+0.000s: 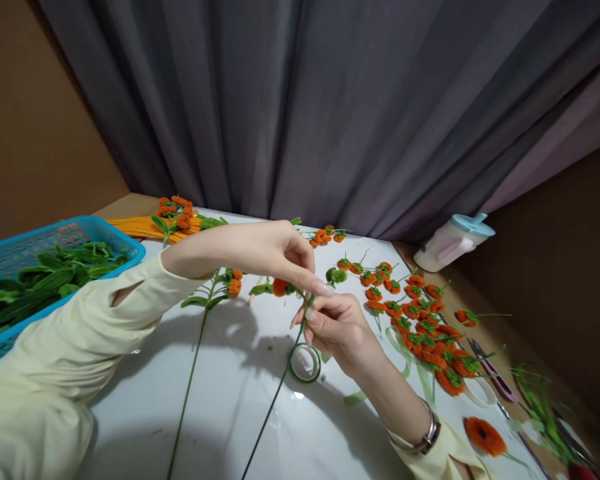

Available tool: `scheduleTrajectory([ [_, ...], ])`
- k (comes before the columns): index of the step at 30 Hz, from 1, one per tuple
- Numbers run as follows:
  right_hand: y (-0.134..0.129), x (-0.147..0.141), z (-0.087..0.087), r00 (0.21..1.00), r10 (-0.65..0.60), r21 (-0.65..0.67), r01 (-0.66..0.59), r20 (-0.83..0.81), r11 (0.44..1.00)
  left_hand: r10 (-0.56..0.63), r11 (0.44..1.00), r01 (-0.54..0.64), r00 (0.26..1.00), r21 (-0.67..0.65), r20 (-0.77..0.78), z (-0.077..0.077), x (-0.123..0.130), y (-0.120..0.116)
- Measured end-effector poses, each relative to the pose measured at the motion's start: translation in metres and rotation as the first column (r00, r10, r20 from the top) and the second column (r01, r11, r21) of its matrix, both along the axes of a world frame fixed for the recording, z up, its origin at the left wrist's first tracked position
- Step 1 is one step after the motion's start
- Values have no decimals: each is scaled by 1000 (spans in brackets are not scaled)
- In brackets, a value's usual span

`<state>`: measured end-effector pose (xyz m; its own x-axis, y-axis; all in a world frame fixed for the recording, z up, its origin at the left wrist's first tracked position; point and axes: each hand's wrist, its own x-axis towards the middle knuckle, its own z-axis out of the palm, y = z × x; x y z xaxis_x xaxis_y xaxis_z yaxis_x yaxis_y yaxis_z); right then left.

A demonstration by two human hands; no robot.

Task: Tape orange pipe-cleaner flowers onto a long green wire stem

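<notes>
Above the white tabletop (250,373), my right hand (343,330) pinches a thin dark green flower stem (280,381), which slants down toward me. My left hand (275,250) reaches over from the left. Its thumb and fingertips close at the top of that same stem, touching the right fingertips. Just below the left hand shows an orange fuzzy bloom (281,287); whether it joins this stem I cannot tell. Under the hands lies a roll of green tape (305,363). Beside them, to the left, rests another stem (193,363) with leaves and orange blooms.
A blue basket (125,248) of green leaves stands left. Many orange flower heads (425,320) are spread on the right, near pink-handled pliers (495,373) and one large orange flower (485,437). A lidded cup (453,243) stands back right. Grey curtains (300,113) hang behind.
</notes>
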<state>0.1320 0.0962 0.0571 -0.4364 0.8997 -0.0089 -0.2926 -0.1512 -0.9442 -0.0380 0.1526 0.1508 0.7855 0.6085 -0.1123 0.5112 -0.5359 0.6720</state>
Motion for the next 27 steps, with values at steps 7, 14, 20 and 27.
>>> scheduleTrajectory([
  [7,5,7,-4,1000,18,38,-18,12,999,-90,995,89,996,-52,-5,-1,11,0],
  [14,7,5,-6,995,-3,94,-7,99,996,-56,995,60,997,74,-49,-3,10,-4],
  [20,3,5,-3,988,-55,122,38,147,992,-46,989,55,997,138,-69,-2,11,-7],
  [27,3,4,-6,981,-79,123,57,176,991,-127,988,138,983,75,-136,-4,8,-2],
])
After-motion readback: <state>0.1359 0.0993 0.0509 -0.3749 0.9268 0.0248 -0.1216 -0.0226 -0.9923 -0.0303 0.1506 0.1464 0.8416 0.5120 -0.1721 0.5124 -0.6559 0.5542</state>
